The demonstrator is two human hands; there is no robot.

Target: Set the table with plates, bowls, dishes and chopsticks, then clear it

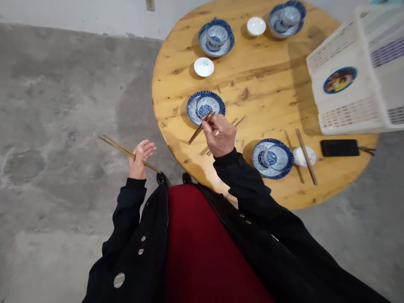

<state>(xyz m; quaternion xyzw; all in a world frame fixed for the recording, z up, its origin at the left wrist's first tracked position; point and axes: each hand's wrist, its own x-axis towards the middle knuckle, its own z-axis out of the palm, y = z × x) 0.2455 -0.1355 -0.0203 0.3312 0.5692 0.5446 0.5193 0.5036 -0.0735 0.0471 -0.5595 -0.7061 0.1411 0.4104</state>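
Note:
My right hand (220,134) is closed round a pair of wooden chopsticks (198,129) over the near edge of the round wooden table (259,80), just in front of a blue-and-white bowl on a plate (205,106). Off the table's left side, above the concrete floor, my left hand (140,159) holds a second pair of chopsticks (121,149) loosely, its fingers partly spread. Another pair of chopsticks (236,123) lies on the table beside my right hand.
Three more blue bowl-and-plate sets (273,158) (216,37) (287,17) stand on the table with small white cups (203,67) (256,26). Chopsticks (306,156) rest across a white cup. A black phone (340,147) and a white plastic basket (356,75) are at the right.

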